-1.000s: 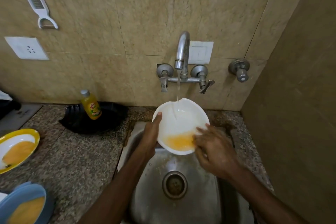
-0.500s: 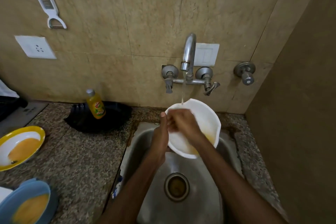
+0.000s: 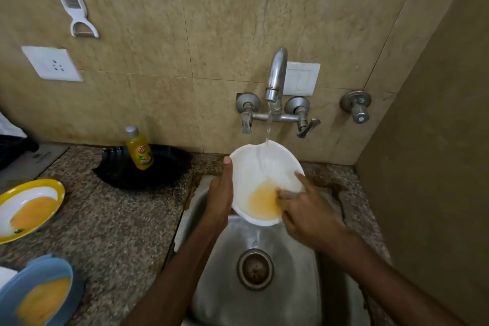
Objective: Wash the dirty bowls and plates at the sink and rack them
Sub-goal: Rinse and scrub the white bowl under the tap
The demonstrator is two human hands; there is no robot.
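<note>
Nearest, at the left edge of the surface (image 3: 119, 219), a blue bowl (image 3: 39, 296) is sitting with orange residue in it; a little farther, a plate (image 3: 29, 209) with the same smear is waiting, both unwashed. Both forearms are reaching out over the sink (image 3: 296, 294). The left hand (image 3: 221, 198) is gripping the left rim of the bowl (image 3: 264, 167), thumb up along the edge, and holding it above the basin. The right hand (image 3: 307, 209) is gripping nothing: its bent fingers (image 3: 283, 194) are pressing into the inside of the bowl and the forefinger is lying along the right rim. The bowl is tilting, mouth facing up and toward the person, far rim high, near rim low. Being round, it has no long axis, only this slope. The residue (image 3: 262, 201) is pooling at the low near side, right under the right fingertips, so the right hand looks better placed for the scrubbing. Water (image 3: 268, 127) is falling from the tap (image 3: 276, 74) onto the high far wall and running down. Farther left, a black tray (image 3: 164, 172), likely the rack, is standing against the wall with a bottle (image 3: 139, 151) on it, nearer the left hand.
</note>
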